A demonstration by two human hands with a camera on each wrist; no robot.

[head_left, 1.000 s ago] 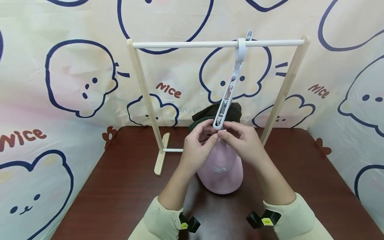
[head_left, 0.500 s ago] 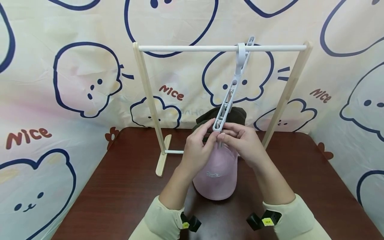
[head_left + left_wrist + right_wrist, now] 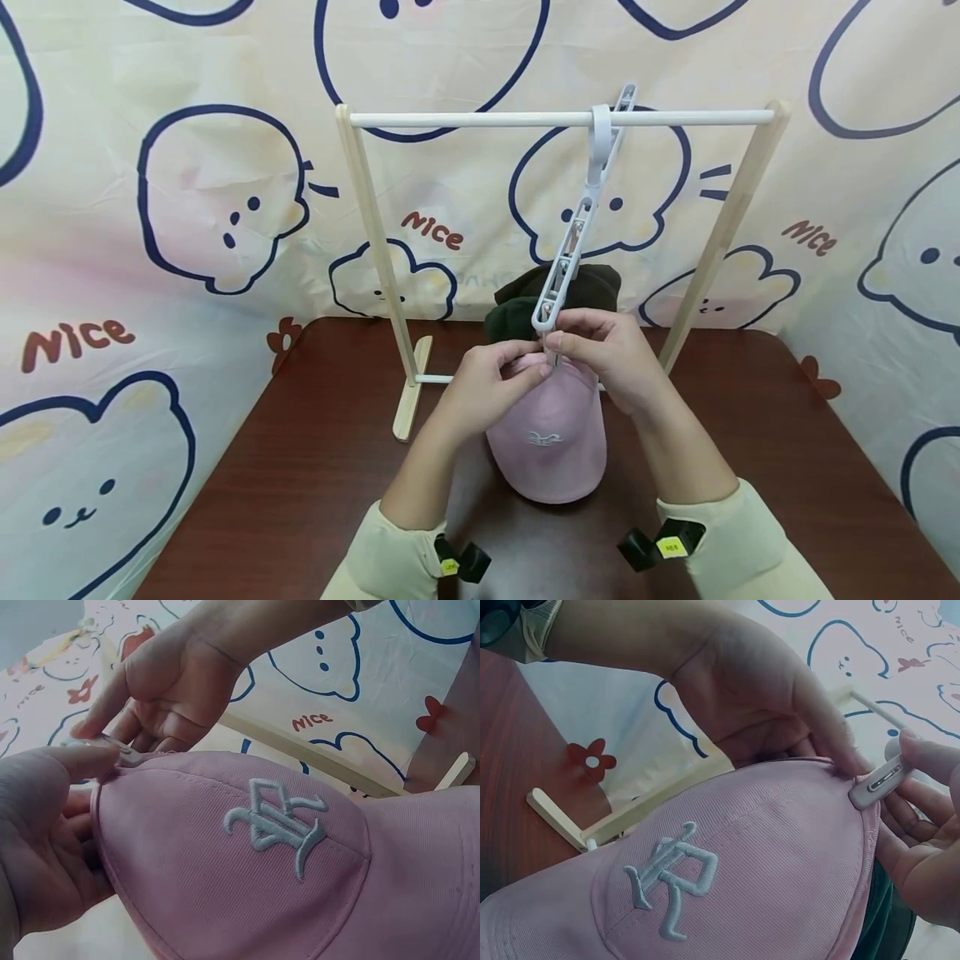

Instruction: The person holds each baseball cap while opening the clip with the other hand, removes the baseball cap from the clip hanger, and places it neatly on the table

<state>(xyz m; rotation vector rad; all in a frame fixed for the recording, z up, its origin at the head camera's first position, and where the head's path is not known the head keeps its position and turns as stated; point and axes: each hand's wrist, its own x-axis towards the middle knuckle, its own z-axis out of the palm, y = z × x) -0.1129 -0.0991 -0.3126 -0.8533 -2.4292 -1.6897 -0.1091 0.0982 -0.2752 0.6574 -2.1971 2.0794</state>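
The pink cap [image 3: 551, 462] is in the middle, just under the low end of a pale hanger [image 3: 570, 233]. Its brim points to 6 o'clock. The hanger leans from 1 o'clock down to 7 o'clock and is hooked over the white bar [image 3: 465, 120] of a wooden rack [image 3: 701, 275], which stands on the brown tabletop [image 3: 315, 500].

The left hand [image 3: 495, 383], at about 10 o'clock from the cap, pinches the cap's back edge with its thumb and fingers. The right hand [image 3: 611, 358], at about 1 o'clock, pinches the small clip [image 3: 877, 784]. The clip's tip sits over the cap's edge. I cannot tell how hard it bites.

Past the cap, near 12 o'clock, are a green hat [image 3: 512, 319] and a dark brown hat [image 3: 597, 287]. I cannot tell what holds them up.

It looks like the step now is putting the cap in the clip. The next move seems to need the edge kept flat and deep in the clip, then a soft letting go. If the edge is in only a little, the cap could slip out.
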